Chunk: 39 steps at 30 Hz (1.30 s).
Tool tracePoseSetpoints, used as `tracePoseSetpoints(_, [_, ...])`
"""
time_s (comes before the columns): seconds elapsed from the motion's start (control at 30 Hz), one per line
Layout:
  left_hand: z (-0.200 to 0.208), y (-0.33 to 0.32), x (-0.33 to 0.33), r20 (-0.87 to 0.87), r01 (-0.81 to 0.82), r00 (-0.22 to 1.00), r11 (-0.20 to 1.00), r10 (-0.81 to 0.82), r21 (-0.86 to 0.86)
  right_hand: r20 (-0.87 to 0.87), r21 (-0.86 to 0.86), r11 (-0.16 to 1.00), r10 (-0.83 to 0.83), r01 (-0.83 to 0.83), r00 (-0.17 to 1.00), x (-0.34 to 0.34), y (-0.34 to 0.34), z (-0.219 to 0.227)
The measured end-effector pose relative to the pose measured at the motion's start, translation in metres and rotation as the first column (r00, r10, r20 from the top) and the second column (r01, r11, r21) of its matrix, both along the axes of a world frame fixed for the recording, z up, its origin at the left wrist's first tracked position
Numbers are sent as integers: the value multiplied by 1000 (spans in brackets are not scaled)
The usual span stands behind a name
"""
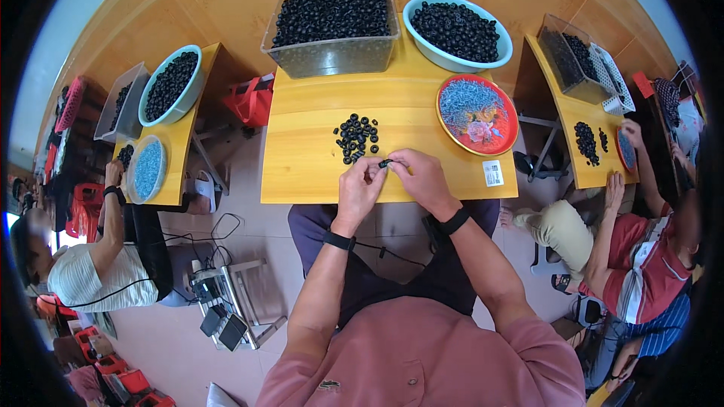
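Note:
Near the front edge of the yellow table (317, 181), my left hand (358, 192) and my right hand (422, 181) meet fingertip to fingertip. Both are closed in a pinch on a small black ring-shaped part (385, 163), partly hidden by the fingers. Just beyond my left hand lies a loose pile of black ring-shaped parts (354, 136). To the right, a round red tray (513, 124) with a flower print holds many tiny blue pieces (471, 98). Any tiny piece between my fingertips is too small to make out.
At the back stand a clear plastic bin (324, 62) and a light blue basin (501, 49), both full of black rings. A white label (493, 173) lies at the right front corner. Co-workers sit at similar tables left (177, 173) and right (592, 175). A red bag (253, 102) hangs beside my table.

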<state>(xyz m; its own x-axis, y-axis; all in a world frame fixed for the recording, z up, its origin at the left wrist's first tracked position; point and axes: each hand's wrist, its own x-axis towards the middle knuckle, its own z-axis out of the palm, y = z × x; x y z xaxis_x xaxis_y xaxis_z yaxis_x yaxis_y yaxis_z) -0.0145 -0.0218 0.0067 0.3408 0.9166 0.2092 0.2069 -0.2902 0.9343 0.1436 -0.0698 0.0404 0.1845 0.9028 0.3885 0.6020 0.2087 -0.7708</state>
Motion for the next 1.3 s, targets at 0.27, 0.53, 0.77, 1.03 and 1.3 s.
tracePoseSetpoints(0.27, [5, 1, 1, -3, 13, 1000, 999, -13, 40, 209, 111, 993, 6, -29, 978, 3, 1, -6])
tracePoseSetpoints(0.53, [6, 11, -5, -11, 175, 984, 969, -180, -172, 120, 13, 1000, -27, 25, 992, 3, 1, -5])
tracePoseSetpoints(0.77, [1, 13, -4, 67, 222, 975, 946, -212, -235, 78, -99, 995, 8, 0, 997, 4, 6, -1])
tracePoseSetpoints(1.03, [-4, 18, -2, 210, 250, 961, 894, -181, -373, 58, -157, 986, 58, -48, 997, 4, 12, 2])
tracePoseSetpoints(1.3, [-2, 18, 1, 213, 207, 968, 896, -130, -393, 68, -126, 986, 121, -111, 990, 3, 11, -1])
